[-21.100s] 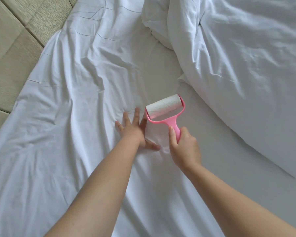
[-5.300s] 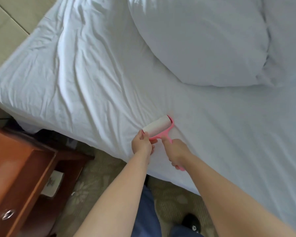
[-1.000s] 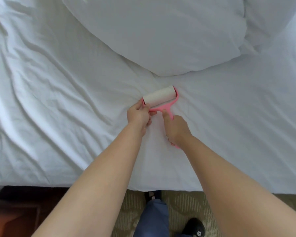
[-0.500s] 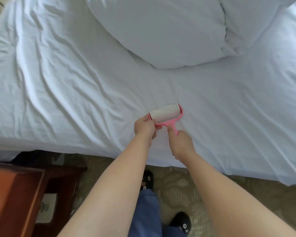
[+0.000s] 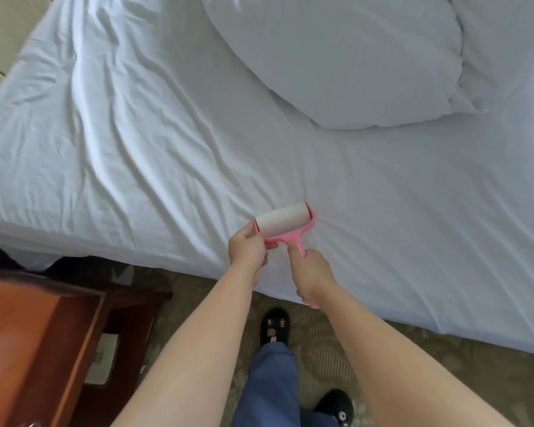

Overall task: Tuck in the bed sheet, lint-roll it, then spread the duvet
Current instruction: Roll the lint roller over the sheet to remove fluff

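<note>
Since the previous frame, both hands have drawn the pink plastic lint roller (image 5: 285, 224) toward the near edge of the white bed sheet (image 5: 136, 149). Right hand (image 5: 310, 272) fingers wrap its handle; left hand (image 5: 247, 249) fingers pinch the roller's end, so lint-rolling appears to be finishing, with the white duvet (image 5: 352, 57) unspread.

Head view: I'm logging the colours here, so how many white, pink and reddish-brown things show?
White: 2, wrinkled white bed sheet, bunched white duvet
Pink: 1, pink plastic lint roller
Reddish-brown: 1, wooden nightstand
Total: 4
</note>
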Motion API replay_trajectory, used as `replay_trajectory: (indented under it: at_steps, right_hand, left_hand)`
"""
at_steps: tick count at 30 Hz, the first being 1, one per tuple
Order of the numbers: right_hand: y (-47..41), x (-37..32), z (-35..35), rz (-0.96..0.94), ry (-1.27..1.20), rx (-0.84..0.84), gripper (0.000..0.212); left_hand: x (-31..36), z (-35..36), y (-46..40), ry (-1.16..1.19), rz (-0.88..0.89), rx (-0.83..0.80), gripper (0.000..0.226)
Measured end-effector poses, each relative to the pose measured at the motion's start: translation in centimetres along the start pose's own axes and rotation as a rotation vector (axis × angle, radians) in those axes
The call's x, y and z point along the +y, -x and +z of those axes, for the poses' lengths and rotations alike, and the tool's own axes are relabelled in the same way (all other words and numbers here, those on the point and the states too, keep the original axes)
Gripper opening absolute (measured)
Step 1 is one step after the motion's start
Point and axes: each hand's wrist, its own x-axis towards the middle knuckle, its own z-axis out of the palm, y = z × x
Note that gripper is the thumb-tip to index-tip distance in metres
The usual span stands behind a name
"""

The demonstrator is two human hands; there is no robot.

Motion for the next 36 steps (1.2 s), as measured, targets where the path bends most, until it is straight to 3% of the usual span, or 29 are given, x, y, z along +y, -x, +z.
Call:
replay_trajectory:
  at_steps: [9, 23, 36]
  right_hand:
    - [-6.8, -5.1, 1.0, -0.041, 0.141, -0.004, 0.055]
    - [-18.3, -14.9, 2.9, -0.166, 0.196, 0.065, 0.058]
    - [-17.2, -14.8, 2.5, -0.213, 0.214, 0.123, 0.049]
  left_hand:
    - [4.0, 0.6, -7.5, -0.055, 0.067, 0.061, 0.044]
    - [13.5, 0.4, -18.7, 0.103, 0.048, 0.076, 0.037]
    - [14.0, 0.3, -16.9, 0.070, 0.071, 0.078, 0.038]
